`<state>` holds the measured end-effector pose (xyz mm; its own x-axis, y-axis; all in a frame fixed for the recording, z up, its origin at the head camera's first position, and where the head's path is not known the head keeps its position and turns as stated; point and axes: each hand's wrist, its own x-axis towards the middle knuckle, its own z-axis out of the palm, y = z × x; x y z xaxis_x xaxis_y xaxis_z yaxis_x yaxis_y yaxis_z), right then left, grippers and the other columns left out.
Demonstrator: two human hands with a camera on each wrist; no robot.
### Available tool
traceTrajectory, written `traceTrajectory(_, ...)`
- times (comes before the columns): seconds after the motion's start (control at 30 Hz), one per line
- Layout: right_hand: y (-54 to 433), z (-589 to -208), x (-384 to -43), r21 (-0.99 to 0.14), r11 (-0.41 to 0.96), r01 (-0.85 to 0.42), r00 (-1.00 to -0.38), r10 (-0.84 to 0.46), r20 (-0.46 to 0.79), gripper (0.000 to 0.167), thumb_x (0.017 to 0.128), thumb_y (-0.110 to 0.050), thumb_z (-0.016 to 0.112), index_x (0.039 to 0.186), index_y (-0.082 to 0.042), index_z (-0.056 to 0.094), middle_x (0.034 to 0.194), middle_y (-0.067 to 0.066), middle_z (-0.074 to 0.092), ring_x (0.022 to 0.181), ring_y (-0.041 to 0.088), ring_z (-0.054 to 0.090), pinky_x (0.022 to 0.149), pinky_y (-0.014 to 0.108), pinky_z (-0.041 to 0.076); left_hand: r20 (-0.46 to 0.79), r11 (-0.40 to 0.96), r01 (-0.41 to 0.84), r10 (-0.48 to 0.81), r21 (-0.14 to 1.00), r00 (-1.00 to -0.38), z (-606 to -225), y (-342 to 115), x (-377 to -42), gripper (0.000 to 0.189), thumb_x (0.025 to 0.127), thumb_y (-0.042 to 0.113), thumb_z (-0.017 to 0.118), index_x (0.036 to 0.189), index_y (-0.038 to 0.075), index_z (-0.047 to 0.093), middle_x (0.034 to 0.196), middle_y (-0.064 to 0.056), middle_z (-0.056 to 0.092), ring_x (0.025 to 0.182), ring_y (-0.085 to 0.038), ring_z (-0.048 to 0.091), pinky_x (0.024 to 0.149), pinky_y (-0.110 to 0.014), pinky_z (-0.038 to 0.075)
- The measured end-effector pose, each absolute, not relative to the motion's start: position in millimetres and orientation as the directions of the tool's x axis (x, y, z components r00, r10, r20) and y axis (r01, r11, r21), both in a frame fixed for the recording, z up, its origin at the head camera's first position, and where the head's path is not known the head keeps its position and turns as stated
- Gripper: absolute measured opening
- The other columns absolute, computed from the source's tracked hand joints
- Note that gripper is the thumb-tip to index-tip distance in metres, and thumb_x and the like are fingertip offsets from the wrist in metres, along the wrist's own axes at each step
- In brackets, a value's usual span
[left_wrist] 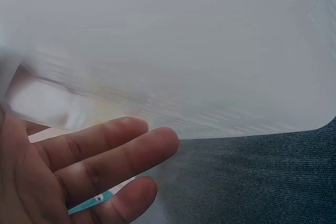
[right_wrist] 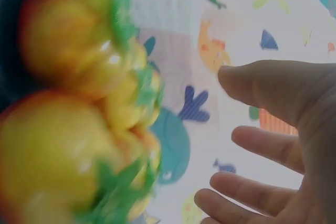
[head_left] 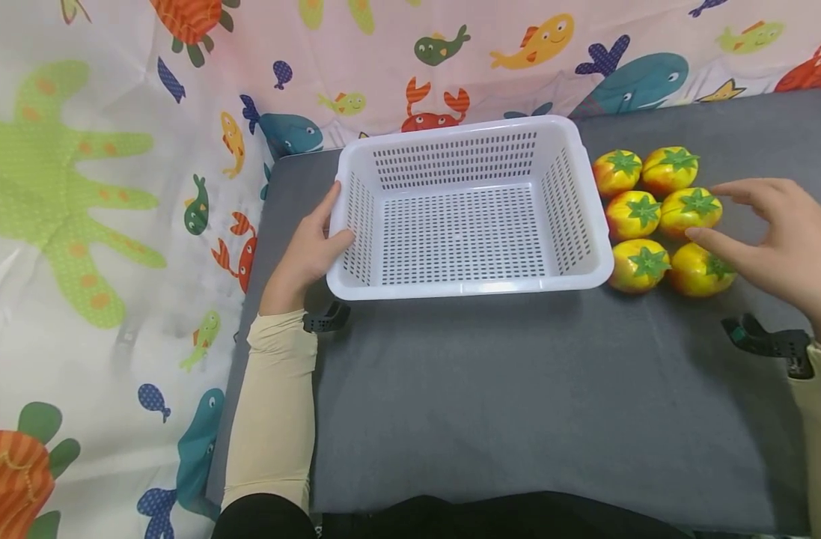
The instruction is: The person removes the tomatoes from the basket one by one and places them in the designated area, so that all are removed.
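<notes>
A white plastic basket (head_left: 459, 286) with slotted walls stands upright on the grey table. At its left side my left hand (head_left: 309, 247) holds the rim, thumb over the inside and fingers along the outer wall. The left wrist view shows those fingers (left_wrist: 123, 161) stretched beside the blurred white wall (left_wrist: 210, 56). Several yellow-red fruits (head_left: 635, 215) with green leaf caps, like persimmons or tomatoes, sit grouped right of the basket. Over the right-hand fruits hovers my right hand (head_left: 780, 232), thumb and fingers spread about the middle one (head_left: 690, 211); contact cannot be told.
A curtain (head_left: 383, 67) printed with sea animals hangs behind the table and along its left side (head_left: 134, 247). The grey tabletop (head_left: 491, 404) stretches in front of the basket. Dark straps with camera mounts (head_left: 325, 318) sit on both wrists.
</notes>
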<state>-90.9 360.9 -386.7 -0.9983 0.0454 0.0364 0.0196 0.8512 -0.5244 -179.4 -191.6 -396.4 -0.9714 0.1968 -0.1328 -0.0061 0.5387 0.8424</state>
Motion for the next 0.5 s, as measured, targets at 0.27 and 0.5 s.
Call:
traceTrajectory(0.27,329.5,-356.4,-116.0,-0.547,0.836,-0.043,-0.997,-0.074,-0.035,0.091,0.098,-0.035,0.072,0.168,-0.006,0.022,0.169,0.032,0.020,0.152,0.059,0.018,0.116,0.083,0.014,-0.125,0.517,0.003,0.212,0.856,-0.969,-396.4,-192.3,-179.6,0.089,0.096,0.012,0.060,0.170,0.033,0.015,0.152,-0.014,0.054,0.112,-0.037,0.073,0.082,-0.049,0.065)
traceTrajectory(0.5,296.1,-335.3,-135.6,-0.519,0.835,-0.183,-0.963,-0.259,-0.077,0.096,0.095,-0.039,0.076,0.170,-0.016,0.020,0.174,0.023,0.010,0.157,0.054,0.009,0.113,0.085,0.013,-0.129,0.508,-0.003,0.214,0.862,-0.968,-397.2,-192.9,-180.8,0.089,0.096,0.011,0.060,0.170,0.033,0.014,0.153,-0.015,0.053,0.114,-0.038,0.072,0.082,-0.050,0.064)
